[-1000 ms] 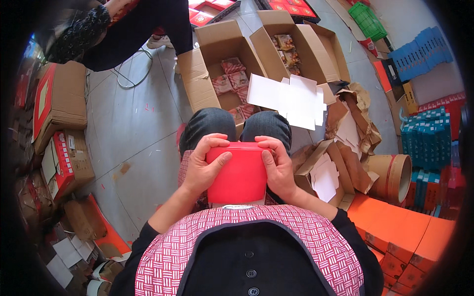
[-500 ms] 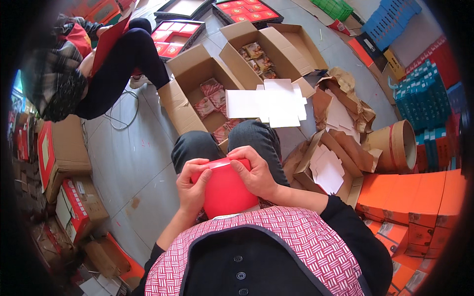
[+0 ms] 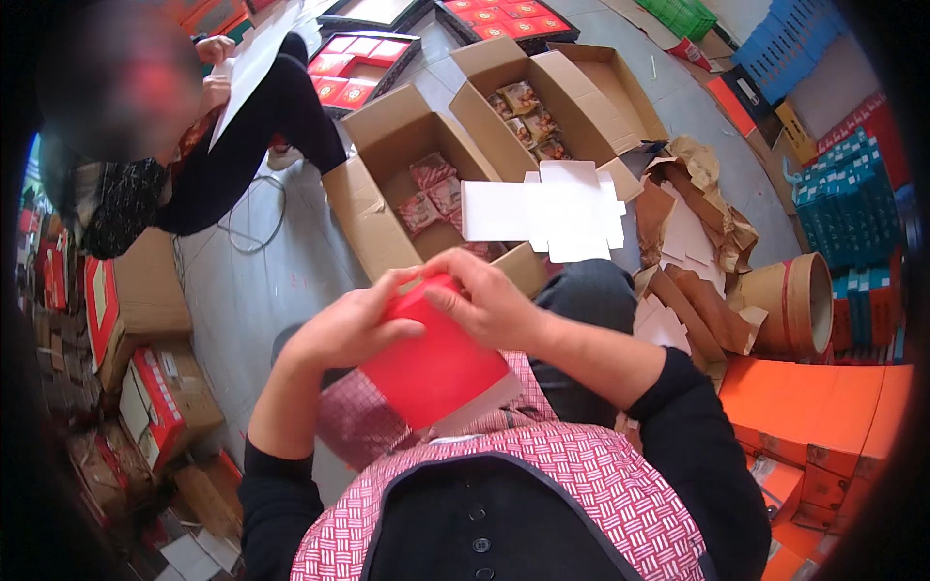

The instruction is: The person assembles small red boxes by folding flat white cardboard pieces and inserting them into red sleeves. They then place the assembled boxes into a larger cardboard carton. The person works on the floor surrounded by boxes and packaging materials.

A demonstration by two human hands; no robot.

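Note:
A red card box is tilted in front of my lap, with a whitish flap at its lower right edge. My left hand is closed on its upper left side, thumb lying across the red face. At the top edge my right hand grips it with bent fingers, its thumb pressing on the front. Both sets of fingertips meet near the top corner; what they do behind the card is hidden. Beyond my knees, a flat white die-cut box blank rests over the edges of open cartons.
One open carton contains pink packets, another brownish packets. Torn brown paper and a round drum lie right, above stacked orange boxes. At upper left a seated person holds a pale sheet. Trays of red boxes stand far off.
The red box has turned and tilted, showing its whitish lower flap. My left elbow has swung outward and my knees have spread. The other person's red sheet now shows a pale side.

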